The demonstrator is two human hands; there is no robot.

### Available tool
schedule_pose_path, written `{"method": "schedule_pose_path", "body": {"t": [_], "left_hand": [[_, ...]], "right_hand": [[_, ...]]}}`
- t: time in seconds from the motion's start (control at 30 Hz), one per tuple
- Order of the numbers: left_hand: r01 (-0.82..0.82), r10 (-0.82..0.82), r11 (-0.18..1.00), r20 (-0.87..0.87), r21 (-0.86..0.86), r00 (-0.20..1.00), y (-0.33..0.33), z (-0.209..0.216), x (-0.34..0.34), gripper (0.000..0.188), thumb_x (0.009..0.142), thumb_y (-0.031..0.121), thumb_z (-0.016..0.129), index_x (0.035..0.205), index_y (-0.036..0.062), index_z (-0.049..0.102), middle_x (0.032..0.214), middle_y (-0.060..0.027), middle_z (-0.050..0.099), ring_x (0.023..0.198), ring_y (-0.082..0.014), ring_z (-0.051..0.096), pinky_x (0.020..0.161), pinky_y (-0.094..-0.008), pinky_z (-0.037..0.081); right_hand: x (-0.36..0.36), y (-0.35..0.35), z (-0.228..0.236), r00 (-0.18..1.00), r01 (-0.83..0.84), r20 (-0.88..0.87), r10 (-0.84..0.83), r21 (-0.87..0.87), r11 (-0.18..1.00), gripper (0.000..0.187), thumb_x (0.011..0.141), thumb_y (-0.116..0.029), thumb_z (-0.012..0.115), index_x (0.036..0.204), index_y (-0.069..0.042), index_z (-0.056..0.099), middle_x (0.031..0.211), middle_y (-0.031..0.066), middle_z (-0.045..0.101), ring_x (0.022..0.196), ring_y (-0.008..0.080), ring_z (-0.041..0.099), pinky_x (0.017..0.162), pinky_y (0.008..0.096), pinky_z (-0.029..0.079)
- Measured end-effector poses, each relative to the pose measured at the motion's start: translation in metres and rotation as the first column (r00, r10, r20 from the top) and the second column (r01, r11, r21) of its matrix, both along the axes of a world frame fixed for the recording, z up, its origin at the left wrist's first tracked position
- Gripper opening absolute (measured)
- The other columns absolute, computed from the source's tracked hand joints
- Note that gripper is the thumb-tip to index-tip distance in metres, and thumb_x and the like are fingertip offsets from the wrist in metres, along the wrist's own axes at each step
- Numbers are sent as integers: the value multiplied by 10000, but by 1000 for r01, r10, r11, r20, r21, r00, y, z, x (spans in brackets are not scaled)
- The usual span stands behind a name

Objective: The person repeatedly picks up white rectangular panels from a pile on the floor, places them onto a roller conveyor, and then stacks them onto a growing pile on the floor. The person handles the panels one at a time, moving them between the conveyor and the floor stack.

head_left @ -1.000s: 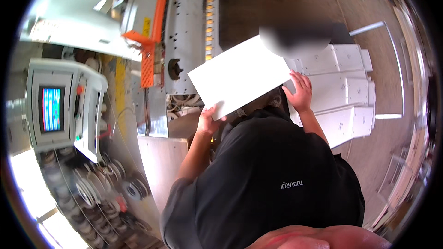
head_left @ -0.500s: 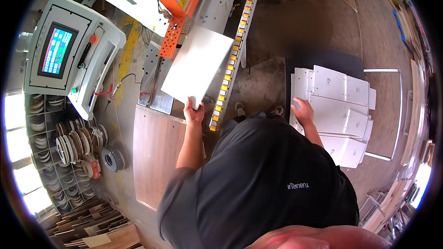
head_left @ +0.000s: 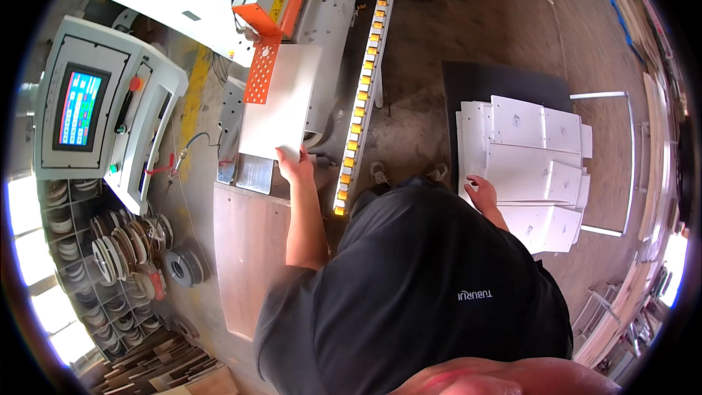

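Observation:
My left hand [head_left: 295,166] is closed on the near edge of a white rectangular panel [head_left: 284,102]. The panel lies on the machine's metal bed, one far corner tucked beneath a perforated orange guard [head_left: 261,77]. At my right side, my right hand [head_left: 482,193] hovers by the near edge of a stack of white panels [head_left: 523,168]. Its fingers are apart and it grips nothing; whether it touches the stack I cannot tell. Several panels in that stack overlap in steps and have small holes.
A rail with yellow rollers [head_left: 360,95] runs beside the machine. Left of it are a wood-grain board [head_left: 252,256] and a control console [head_left: 88,99] with a lit screen. Rolls of edge banding [head_left: 121,241] sit on a rack. A black sheet [head_left: 504,80] lies beneath the stack.
The panel has swung straighter and moved left, its far corner now under the orange guard. My left hand moved left with it. The right hand has stayed by the stack.

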State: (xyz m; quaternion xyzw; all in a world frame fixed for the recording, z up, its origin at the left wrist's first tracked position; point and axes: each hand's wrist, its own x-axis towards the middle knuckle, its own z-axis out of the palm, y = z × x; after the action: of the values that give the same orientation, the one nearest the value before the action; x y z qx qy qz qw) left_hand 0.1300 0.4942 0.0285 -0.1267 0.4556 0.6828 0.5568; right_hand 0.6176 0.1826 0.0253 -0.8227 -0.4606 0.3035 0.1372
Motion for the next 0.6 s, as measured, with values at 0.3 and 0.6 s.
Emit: {"method": "schedule_pose_path", "body": {"t": [0.3, 0.6], "left_hand": [[159, -159, 987, -44, 5, 986, 85, -12, 47, 494, 937, 392, 713, 1314, 113, 558, 1274, -58, 599, 1054, -281, 575, 788, -437, 568], [566, -539, 824, -318, -9, 780, 142, -35, 76, 488, 950, 188, 644, 1357, -43, 505, 1380, -156, 573, 1241, -262, 582, 959, -351, 546]], "right_hand": [[1, -70, -21, 984, 157, 66, -166, 120, 980, 345, 870, -359, 683, 1129, -136, 727, 1107, 105, 726, 1012, 290, 688, 901, 415, 534], [-19, -155, -19, 849, 508, -65, -525, -175, 843, 369, 851, -433, 658, 1115, -184, 724, 1102, 78, 731, 1006, 292, 693, 878, 411, 546]]}}
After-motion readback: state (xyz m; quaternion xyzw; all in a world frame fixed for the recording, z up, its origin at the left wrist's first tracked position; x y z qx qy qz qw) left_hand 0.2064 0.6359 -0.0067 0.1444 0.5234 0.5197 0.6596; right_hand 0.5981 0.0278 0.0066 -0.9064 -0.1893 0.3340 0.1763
